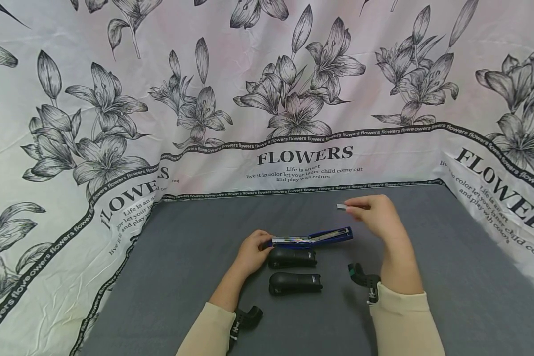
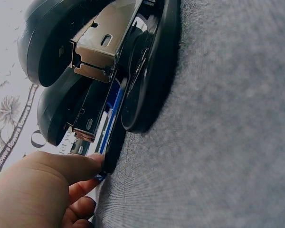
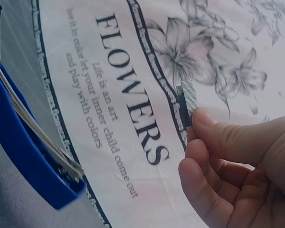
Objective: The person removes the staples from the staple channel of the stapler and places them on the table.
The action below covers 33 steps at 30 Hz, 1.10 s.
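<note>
A blue stapler [image 1: 289, 241] lies swung wide open on the grey table, its metal channel facing up. My left hand [image 1: 250, 256] grips its left end, with the thumb and fingers [image 2: 83, 167] around it in the left wrist view. Above and to the right of the stapler, my right hand [image 1: 378, 217] pinches a short strip of staples [image 3: 188, 100] between thumb and fingertips. The strip is held in the air, pointing left in the head view. In the right wrist view the stapler's raised blue cover [image 3: 28, 147] stands apart from the strip.
Two black staplers [image 1: 292, 258] [image 1: 295, 283] lie closed in a row on the near side of the blue one, the closer right beside my left hand. A flower-printed cloth [image 1: 304, 163] hangs behind the table [image 1: 196, 277] and along its sides.
</note>
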{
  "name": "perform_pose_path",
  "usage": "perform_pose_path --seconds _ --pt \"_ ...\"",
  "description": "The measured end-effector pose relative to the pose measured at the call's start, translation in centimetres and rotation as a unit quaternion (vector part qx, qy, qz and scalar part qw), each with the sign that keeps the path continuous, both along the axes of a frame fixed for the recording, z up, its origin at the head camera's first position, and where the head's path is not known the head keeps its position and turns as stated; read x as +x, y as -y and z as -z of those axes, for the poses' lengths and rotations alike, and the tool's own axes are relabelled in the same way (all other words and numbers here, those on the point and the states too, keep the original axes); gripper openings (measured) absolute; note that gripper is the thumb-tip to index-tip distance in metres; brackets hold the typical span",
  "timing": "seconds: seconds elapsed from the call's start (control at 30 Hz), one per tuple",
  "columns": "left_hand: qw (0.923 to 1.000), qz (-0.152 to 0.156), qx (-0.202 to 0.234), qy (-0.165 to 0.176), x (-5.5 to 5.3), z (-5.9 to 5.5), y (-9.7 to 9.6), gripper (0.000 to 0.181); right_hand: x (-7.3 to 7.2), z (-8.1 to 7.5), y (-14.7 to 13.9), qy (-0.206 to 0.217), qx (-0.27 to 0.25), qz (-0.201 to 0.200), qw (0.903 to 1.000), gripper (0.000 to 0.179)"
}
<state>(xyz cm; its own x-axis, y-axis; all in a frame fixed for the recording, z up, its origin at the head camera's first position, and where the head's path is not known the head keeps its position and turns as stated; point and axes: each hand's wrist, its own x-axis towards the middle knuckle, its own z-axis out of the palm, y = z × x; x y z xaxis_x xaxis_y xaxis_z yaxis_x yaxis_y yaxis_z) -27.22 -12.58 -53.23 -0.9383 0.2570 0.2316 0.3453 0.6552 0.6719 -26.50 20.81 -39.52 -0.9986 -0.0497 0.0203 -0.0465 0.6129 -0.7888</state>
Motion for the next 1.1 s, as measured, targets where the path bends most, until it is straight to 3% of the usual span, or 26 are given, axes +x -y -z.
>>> perform_pose_path --seconds 0.53,1.1 --pt "1.0 0.002 0.004 0.0 0.1 0.1 0.0 0.026 0.2 1.3 -3.9 0.028 0.035 0.021 0.9988 0.038" --pt "0.9999 0.005 -0.004 -0.013 0.0 0.1 0.0 0.025 -0.3 3.1 -6.5 0.11 0.037 0.009 0.9932 0.039"
